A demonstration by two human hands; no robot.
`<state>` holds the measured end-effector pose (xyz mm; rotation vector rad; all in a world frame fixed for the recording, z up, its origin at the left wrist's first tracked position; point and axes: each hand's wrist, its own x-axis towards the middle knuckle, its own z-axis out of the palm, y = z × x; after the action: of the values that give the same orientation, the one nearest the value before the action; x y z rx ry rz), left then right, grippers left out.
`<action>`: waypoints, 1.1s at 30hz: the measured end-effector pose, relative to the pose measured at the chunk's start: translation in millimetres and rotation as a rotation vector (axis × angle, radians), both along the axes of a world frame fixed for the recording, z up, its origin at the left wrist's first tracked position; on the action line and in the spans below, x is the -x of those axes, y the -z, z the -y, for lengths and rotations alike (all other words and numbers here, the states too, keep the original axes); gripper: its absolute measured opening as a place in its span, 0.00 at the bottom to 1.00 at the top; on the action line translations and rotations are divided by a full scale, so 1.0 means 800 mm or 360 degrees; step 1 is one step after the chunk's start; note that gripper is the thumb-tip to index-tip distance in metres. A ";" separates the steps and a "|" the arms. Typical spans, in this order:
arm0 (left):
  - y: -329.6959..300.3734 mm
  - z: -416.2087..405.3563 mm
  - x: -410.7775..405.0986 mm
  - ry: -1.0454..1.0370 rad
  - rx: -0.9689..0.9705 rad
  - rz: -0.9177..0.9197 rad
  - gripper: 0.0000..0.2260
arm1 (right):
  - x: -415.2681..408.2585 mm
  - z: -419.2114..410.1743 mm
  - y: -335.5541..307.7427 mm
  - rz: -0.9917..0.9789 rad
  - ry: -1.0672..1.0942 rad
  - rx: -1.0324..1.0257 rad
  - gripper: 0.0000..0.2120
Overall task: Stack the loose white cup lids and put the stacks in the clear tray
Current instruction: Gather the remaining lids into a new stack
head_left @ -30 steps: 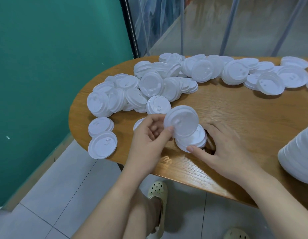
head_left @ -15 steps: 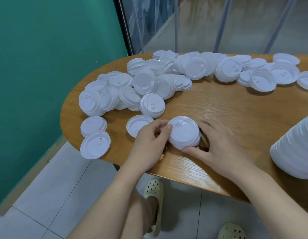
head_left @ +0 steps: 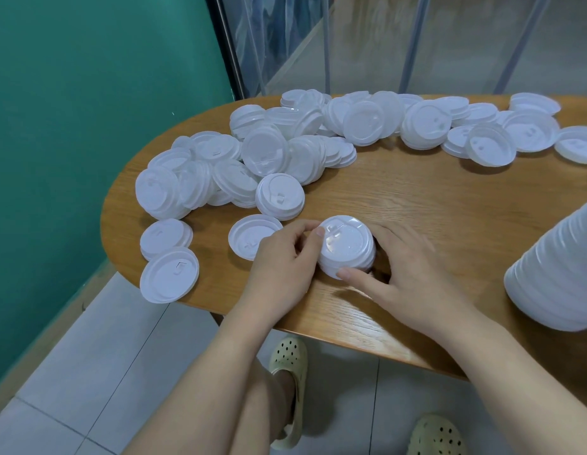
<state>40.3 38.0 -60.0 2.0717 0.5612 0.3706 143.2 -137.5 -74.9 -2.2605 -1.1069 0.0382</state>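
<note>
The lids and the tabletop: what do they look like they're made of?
Lids, like the small stack between the hands: apparently thin moulded plastic, white, slightly translucent, with a soft sheen; embossed rings and sip tabs show. Tabletop: wood or wood-look laminate, honey-brown with visible grain and a smooth satin finish; which one cannot be told.

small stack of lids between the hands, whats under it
The small lid stack sits on the wooden table, gripped by the left hand and right hand. Its base is hidden.
</note>
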 end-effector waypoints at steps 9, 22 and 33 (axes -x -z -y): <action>0.000 0.001 -0.003 0.0025 -0.0090 -0.0010 0.14 | 0.000 0.000 0.000 -0.0003 0.0007 -0.0029 0.33; 0.002 -0.003 0.003 0.0141 -0.0134 -0.0075 0.16 | 0.001 -0.002 0.003 0.0111 0.0118 0.0011 0.34; 0.000 -0.002 0.004 0.0162 -0.0058 -0.0014 0.14 | 0.003 -0.001 0.002 0.0093 0.0148 0.0031 0.35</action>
<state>37.0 39.8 -60.1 2.1283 0.4556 0.3144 141.0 -136.5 -76.6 -2.3410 -1.0343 -0.0552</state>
